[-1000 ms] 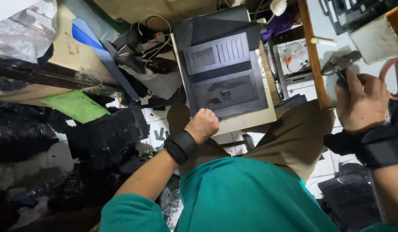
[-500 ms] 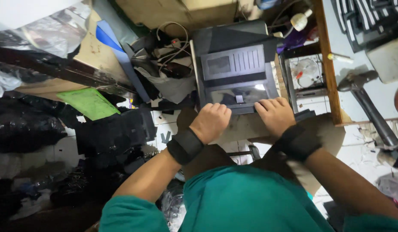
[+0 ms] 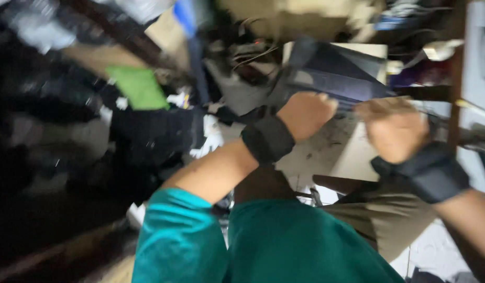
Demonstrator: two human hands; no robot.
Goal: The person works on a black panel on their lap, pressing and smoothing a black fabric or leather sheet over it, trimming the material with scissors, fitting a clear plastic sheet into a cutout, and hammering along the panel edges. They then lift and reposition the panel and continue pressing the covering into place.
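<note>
Both hands, left hand and right hand, seem closed on the dark laptop at 12 o'clock; lifting it level looks safest.

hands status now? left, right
Left hand: closed on the dark panel's edge.
Right hand: on the same panel; grip too blurred to tell.

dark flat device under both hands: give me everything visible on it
The dark device is a flat grey-black slab, blurred by motion, tilted with its far edge raised. A paler band runs across its face; finer parts cannot be made out. It lies over a pale board. The left hand grips its near left edge and the right hand holds its near right edge; both wrists wear black straps. Cables lie just beyond it.
</note>
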